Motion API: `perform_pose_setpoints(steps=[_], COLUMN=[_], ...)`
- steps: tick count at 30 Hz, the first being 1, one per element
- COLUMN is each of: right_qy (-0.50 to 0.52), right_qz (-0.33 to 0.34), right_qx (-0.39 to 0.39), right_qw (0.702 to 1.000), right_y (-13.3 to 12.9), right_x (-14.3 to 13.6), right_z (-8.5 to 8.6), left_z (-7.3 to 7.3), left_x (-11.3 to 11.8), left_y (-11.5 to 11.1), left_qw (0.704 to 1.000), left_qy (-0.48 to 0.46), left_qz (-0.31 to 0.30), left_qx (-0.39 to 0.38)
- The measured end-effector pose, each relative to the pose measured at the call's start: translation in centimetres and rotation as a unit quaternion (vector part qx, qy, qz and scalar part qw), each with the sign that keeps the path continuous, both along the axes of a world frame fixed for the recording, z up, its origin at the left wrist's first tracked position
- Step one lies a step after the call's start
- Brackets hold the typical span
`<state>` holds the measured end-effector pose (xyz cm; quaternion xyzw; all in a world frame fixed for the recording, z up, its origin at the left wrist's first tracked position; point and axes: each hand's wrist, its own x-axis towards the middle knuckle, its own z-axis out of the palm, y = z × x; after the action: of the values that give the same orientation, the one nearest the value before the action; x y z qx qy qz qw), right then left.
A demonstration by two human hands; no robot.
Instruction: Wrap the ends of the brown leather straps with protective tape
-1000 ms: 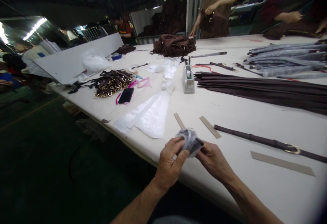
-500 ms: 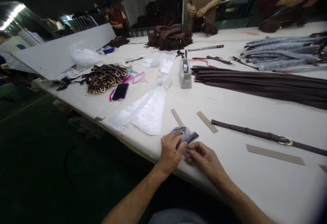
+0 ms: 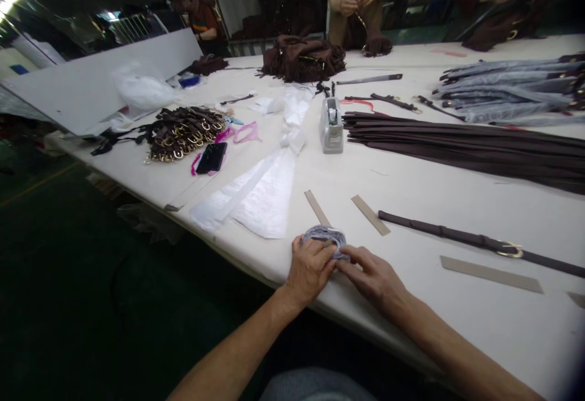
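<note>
A strap wound into a coil and wrapped in clear film (image 3: 323, 233) rests at the near table edge. My left hand (image 3: 311, 266) is closed around its left and near side, with fingers reaching into the middle. On the coil's right side, my right hand (image 3: 371, 274) pinches its outer edge between thumb and fingers. Just beyond the coil lies a narrow beige strip (image 3: 316, 207), and a second beige strip (image 3: 370, 214) is to its right. A dark brown strap with a gold buckle (image 3: 475, 241) stretches rightward, with a longer beige strip (image 3: 491, 274) in front of it.
A tape dispenser (image 3: 331, 130) stands mid-table, left of a bundle of brown straps (image 3: 457, 145). White film (image 3: 260, 197), a phone (image 3: 212, 158) and a pile of buckled straps (image 3: 183, 134) lie to the left. Film-wrapped straps (image 3: 507, 90) are at right; co-workers stand across the table.
The coil's loose dark end, which stuck out to the right, now lies against the coil. My right hand has moved up to the coil's side. The view has shifted slightly.
</note>
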<state>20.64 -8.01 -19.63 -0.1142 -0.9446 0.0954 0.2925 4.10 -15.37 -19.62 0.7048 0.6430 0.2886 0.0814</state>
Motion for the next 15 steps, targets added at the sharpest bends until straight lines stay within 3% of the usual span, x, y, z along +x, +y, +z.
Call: perform_pose_setpoints(steps=[3, 10, 15], right_qy=[-0.005, -0.042, -0.048], right_qz=[0.031, 0.047, 0.039], right_qx=[-0.015, -0.167, -0.216], right_qw=[0.999, 0.984, 0.974], right_y=[0.9, 2.1, 2.7], right_x=[-0.2, -0.4, -1.5], right_z=[0.3, 0.6, 1.0], left_z=[0.2, 0.9, 1.5], left_x=[-0.2, -1.3, -1.2], left_y=[0.2, 0.3, 0.6], left_qw=[1.0, 0.992, 0.982], left_qy=[-0.009, -0.129, -0.181], left_qz=[-0.006, -0.014, 0.029], left_qx=[-0.008, 0.0, -0.053])
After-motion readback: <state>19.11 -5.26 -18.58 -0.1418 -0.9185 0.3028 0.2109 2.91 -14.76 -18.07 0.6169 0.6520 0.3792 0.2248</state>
